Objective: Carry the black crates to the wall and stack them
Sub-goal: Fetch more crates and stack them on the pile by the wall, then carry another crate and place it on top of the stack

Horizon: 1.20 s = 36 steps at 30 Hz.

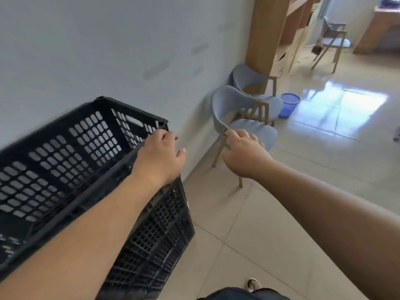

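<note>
Black plastic top crate (71, 148) on lower crate (160, 234), long axis along the wall (108, 50), open side up. Left hand (160, 156) curls over its end rim; right hand (244, 154) slack, holding nothing.

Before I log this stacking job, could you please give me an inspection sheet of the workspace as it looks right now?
Surface: glossy beige floor tiles, with window glare farther off.
Job's things: upper black crate sits on lower black crate, beside the white wall.
Clutter: nearer grey chair, second grey chair and a blue bin along the wall.
Grippers: left hand lies on the upper black crate's rim, fingers bent over it; right hand is in the air, holding nothing.
Cables: nothing seen.
Surroundings: wooden shelving and a far chair; faint smudges on the wall.
</note>
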Available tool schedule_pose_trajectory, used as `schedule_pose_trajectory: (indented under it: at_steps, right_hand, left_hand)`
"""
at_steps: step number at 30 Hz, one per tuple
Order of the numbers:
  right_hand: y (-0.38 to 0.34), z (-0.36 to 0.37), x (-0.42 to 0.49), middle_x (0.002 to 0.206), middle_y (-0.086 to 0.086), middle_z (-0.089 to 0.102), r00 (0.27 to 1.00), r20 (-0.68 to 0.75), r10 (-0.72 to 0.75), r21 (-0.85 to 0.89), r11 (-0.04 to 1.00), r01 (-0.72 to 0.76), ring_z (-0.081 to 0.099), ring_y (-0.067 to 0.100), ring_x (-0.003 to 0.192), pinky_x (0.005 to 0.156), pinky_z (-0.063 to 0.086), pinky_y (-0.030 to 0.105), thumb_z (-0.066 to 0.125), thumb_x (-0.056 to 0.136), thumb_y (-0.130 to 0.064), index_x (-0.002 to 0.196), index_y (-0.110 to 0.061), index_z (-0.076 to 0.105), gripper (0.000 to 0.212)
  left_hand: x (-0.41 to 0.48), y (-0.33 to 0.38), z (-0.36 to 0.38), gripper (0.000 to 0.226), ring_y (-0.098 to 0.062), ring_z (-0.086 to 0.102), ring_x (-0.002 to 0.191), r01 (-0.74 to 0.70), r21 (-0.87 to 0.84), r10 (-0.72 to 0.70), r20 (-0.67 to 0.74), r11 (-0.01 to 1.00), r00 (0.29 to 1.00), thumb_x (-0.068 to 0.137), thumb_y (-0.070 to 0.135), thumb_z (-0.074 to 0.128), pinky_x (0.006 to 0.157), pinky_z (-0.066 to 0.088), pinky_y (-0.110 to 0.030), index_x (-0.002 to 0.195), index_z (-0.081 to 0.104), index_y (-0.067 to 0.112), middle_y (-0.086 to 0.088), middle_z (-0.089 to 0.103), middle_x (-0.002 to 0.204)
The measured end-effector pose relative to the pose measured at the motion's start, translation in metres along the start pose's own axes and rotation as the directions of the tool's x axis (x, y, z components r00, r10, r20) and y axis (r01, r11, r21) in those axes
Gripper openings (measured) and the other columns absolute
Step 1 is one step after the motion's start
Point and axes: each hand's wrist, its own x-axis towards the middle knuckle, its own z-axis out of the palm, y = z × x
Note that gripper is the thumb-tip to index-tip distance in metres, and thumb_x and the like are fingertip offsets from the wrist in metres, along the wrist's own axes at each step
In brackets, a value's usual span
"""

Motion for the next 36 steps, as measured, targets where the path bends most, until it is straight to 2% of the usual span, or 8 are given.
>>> schedule_pose_trajectory:
  at_steps: [7,12,17,22,29,36]
  right_hand:
    - [0.167,-0.035,-0.079,0.162,0.001,0.033,0.956,-0.071,0.284,0.042,0.959,-0.281,0.032,0.033,0.146,0.115,0.03,0.047,0.043,0.101,-0.033,0.154,-0.025,0.033,0.055]
    - [0.314,-0.056,-0.172,0.166,0.001,0.028,0.85,-0.073,0.522,0.086,0.852,-0.516,0.031,0.032,0.148,0.115,0.031,0.047,0.045,0.101,-0.038,0.158,-0.026,0.028,0.061]
    - [0.441,-0.07,-0.279,0.165,0.004,0.028,0.674,-0.088,0.734,0.131,0.679,-0.722,0.033,0.032,0.146,0.114,0.031,0.047,0.045,0.101,-0.039,0.158,-0.023,0.028,0.062]
    - [0.533,-0.086,-0.363,0.163,0.005,0.031,0.471,-0.086,0.878,0.22,0.478,-0.85,0.035,0.034,0.144,0.113,0.034,0.046,0.047,0.101,-0.041,0.159,-0.023,0.027,0.064]
    - [0.646,-0.092,-0.431,0.165,0.004,0.028,0.213,0.003,0.977,0.303,0.202,-0.932,0.035,0.034,0.144,0.111,0.035,0.046,0.046,0.102,-0.042,0.159,-0.024,0.026,0.064]
    - [0.764,-0.124,-0.459,0.163,0.003,0.03,-0.072,0.05,0.996,0.379,-0.086,-0.921,0.037,0.033,0.142,0.109,0.036,0.046,0.046,0.102,-0.04,0.158,-0.026,0.027,0.061]
  left_hand:
    - [0.002,0.176,0.072,0.051,-0.032,0.042,0.136,-0.263,0.015,0.258,0.153,0.965,0.954,0.101,0.046,0.05,0.108,0.039,-0.043,0.144,0.047,0.019,-0.007,0.044,0.15]
    - [-0.021,0.345,0.14,0.054,-0.031,0.04,0.138,-0.474,0.014,0.453,0.275,0.88,0.848,0.102,0.047,0.048,0.11,0.037,-0.044,0.148,0.044,0.019,-0.009,0.043,0.15]
    - [-0.071,0.505,0.203,0.055,-0.029,0.039,0.141,-0.66,-0.049,0.629,0.365,0.749,0.686,0.101,0.048,0.047,0.111,0.036,-0.043,0.149,0.043,0.022,-0.006,0.043,0.153]
    - [-0.113,0.632,0.249,0.053,-0.03,0.042,0.139,-0.788,-0.102,0.737,0.442,0.607,0.511,0.101,0.048,0.047,0.11,0.037,-0.044,0.148,0.042,0.025,-0.004,0.044,0.152]
    - [-0.138,0.781,0.316,0.054,-0.027,0.041,0.14,-0.892,-0.192,0.824,0.498,0.408,0.27,0.103,0.047,0.043,0.109,0.039,-0.044,0.151,0.038,0.024,-0.003,0.04,0.154]
    - [-0.128,0.934,0.373,0.052,-0.026,0.039,0.14,-0.931,-0.293,0.856,0.516,0.217,0.037,0.103,0.045,0.042,0.106,0.038,-0.043,0.151,0.038,0.023,-0.001,0.04,0.154]
